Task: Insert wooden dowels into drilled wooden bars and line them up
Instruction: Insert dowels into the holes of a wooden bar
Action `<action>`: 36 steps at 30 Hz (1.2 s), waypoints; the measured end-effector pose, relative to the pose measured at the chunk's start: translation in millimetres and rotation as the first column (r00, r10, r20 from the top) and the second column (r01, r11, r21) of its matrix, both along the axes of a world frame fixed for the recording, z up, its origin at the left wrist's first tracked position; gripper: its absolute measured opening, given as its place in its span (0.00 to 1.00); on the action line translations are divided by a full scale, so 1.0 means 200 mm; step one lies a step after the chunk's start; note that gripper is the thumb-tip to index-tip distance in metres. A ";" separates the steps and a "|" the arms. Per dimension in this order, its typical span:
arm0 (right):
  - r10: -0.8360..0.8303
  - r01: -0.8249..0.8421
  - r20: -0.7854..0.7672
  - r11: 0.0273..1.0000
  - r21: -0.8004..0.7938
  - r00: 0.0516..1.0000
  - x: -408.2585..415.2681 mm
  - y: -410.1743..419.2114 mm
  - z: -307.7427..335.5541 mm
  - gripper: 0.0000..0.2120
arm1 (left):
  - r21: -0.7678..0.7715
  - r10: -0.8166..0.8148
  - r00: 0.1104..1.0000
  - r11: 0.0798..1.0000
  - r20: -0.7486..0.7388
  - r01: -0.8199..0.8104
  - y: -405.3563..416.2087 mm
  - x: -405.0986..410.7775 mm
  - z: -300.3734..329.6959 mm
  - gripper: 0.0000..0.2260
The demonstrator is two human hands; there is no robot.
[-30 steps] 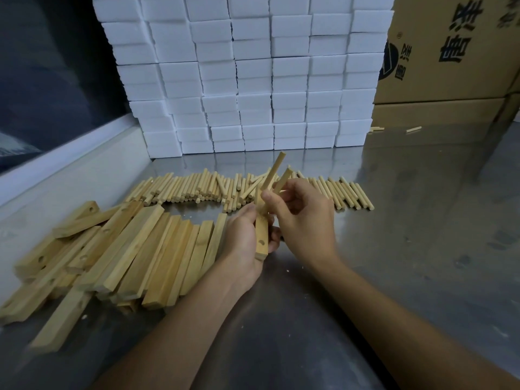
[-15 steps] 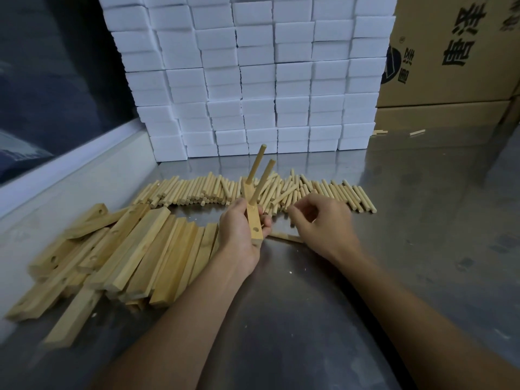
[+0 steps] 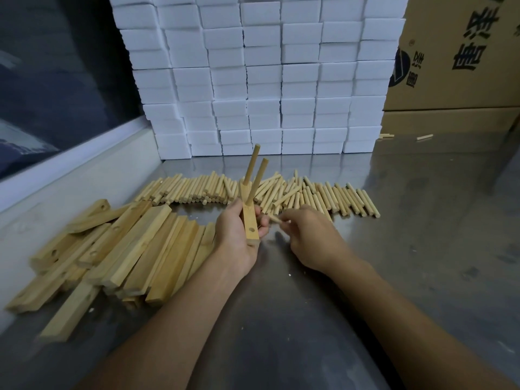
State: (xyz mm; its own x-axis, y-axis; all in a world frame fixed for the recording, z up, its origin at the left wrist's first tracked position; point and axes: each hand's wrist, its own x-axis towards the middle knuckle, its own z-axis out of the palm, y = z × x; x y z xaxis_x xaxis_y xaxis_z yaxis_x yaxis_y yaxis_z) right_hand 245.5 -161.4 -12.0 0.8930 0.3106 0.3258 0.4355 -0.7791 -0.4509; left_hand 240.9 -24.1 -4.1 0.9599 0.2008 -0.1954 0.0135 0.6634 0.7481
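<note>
1. Gripping a pale drilled wooden bar upright, the left hand has its fingers wrapped round the bar's lower half, near the middle of the steel table; one empty hole shows near the bar's bottom end.
2. At 3 o'clock of it, the right hand pinches a short round wooden dowel between its fingertips, the dowel's tip just beside the bar.
3. I'd judge the next move calls for squaring that dowel to the empty hole before pushing, so it goes in straight.
4. Two seated dowels rise from the bar's upper end, leaning slightly apart.
5. At 9 o'clock lies a heap of drilled bars; at 12 o'clock, a row of loose dowels, then stacked white foam blocks.
</note>
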 end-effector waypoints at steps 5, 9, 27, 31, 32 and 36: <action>-0.015 0.026 -0.036 0.941 0.338 0.999 0.02 -0.01 0.02 0.12 | 0.050 -0.014 1.000 0.999 0.023 0.013 -0.01 0.00 -0.01 0.12; -0.019 0.024 -0.016 0.877 0.480 1.000 0.02 0.00 0.03 0.18 | 0.066 -0.020 0.999 0.998 0.025 0.018 -0.01 0.00 -0.01 0.12; -0.112 0.035 0.054 0.671 0.741 0.992 0.01 -0.01 0.04 0.08 | -0.004 -0.036 0.999 0.999 -0.003 0.036 -0.01 0.00 0.00 0.12; -0.104 0.074 -0.014 0.599 0.797 0.994 0.01 0.00 0.04 0.04 | -0.041 -0.048 0.999 0.998 -0.010 0.047 0.00 -0.01 0.01 0.10; -0.106 0.080 -0.022 0.589 0.804 0.994 0.01 0.00 0.04 0.04 | -0.050 -0.050 0.999 0.997 -0.012 0.050 0.00 -0.01 0.01 0.10; -0.108 0.110 -0.053 0.636 0.764 0.993 0.02 0.00 0.03 0.10 | -0.071 -0.060 0.998 0.996 -0.026 0.058 -0.01 0.00 0.01 0.11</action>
